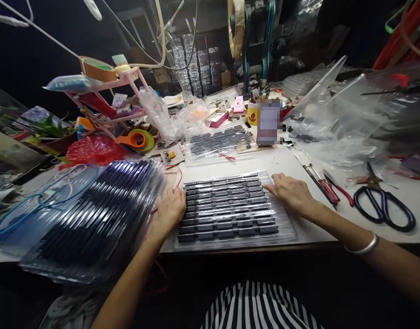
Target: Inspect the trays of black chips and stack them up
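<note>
A clear plastic tray (pixel 288 228) lies flat near the table's front edge, filled with several long black strip-shaped parts (pixel 230 208) in rows. My left hand (pixel 169 212) grips the tray's left edge, its fingers bent and partly hidden. At the far right corner my right hand (pixel 294 194) holds the rim, with the thumb toward the strips. Left of my left hand stands a stack of similar trays (pixel 103 214) with dark strips, some of it overhanging the front edge.
Scissors (pixel 384 205), pliers (pixel 340 187) and a screwdriver (pixel 328 189) lie to the right. Behind are another clear tray (pixel 220 141), a yellow cup (pixel 253 114) and loose plastic sheets (pixel 354 114). A pink rack (pixel 110 84) and red bag (pixel 95 150) stand at left.
</note>
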Demonstrator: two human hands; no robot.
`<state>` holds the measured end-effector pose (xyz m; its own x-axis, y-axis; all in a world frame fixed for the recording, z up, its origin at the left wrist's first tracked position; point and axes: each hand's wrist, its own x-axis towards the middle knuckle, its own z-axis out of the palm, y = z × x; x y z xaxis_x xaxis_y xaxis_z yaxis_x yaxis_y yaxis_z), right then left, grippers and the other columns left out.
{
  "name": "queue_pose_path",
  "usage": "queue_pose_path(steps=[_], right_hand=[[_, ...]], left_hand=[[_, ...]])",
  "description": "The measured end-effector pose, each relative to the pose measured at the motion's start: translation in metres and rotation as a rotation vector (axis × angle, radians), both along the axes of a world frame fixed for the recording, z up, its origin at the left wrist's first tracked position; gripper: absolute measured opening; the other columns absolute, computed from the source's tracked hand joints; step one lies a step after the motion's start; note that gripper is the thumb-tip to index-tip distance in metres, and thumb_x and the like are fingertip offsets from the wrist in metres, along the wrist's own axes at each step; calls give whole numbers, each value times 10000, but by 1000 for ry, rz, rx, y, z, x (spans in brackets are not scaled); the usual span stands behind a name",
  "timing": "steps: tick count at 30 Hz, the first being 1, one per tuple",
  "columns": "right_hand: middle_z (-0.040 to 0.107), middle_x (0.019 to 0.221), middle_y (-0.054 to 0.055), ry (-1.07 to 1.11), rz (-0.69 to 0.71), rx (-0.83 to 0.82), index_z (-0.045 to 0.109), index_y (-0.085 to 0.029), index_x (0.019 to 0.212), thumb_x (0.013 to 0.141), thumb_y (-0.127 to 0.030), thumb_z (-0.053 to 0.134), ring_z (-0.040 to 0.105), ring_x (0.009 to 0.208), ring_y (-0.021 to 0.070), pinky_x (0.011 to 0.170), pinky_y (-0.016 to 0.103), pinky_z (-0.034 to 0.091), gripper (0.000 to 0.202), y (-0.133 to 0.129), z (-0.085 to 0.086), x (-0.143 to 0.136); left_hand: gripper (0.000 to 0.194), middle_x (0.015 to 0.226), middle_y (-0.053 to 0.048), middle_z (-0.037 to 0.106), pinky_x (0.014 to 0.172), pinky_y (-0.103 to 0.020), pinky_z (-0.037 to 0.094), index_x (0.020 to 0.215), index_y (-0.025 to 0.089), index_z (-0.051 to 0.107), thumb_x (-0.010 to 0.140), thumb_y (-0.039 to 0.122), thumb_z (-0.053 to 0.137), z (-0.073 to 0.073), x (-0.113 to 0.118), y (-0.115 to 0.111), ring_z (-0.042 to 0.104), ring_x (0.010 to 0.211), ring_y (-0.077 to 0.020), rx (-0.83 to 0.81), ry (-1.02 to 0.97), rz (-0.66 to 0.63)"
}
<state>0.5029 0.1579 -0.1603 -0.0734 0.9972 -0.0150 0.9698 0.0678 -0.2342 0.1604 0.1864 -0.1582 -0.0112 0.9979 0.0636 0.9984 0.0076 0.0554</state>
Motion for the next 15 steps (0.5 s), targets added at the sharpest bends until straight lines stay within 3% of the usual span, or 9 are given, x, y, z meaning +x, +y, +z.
queue_pose_path(steps=[3,6,10,15], right_hand=[[376,1447,230,-46,218,54,411,-79,1359,944,-354,383,328,1339,374,1023,574,279,499,-2,-1,-25],[248,1528,134,-55,403,46,366,-130,1412,932,-431,418,170,1414,303,1109,518,182,570,2,-6,-46],[258,1507,196,-42,515,111,350,-56,1415,918,-535,389,192,1400,347,1091,549,212,692,11,-9,-58],[280,1495,212,-8,519,166,355,-28,1409,921,-536,383,208,1394,353,1100,531,207,705,11,-11,-55]], left_hand=[[517,1459,-178,378,1063,-557,201,1381,142,401,950,398,276,-2,24,-9,296,1352,-335,6,54,-162],[633,1555,-108,189,1117,-544,108,1468,177,241,936,522,251,-6,50,-16,120,1426,-300,-66,88,-411],[746,1559,-107,148,1131,-542,76,1475,156,204,897,626,228,-5,67,-17,95,1432,-274,-88,91,-533],[749,1551,-124,170,1136,-504,126,1467,138,230,899,626,232,-5,63,-13,129,1427,-267,-59,75,-566]])
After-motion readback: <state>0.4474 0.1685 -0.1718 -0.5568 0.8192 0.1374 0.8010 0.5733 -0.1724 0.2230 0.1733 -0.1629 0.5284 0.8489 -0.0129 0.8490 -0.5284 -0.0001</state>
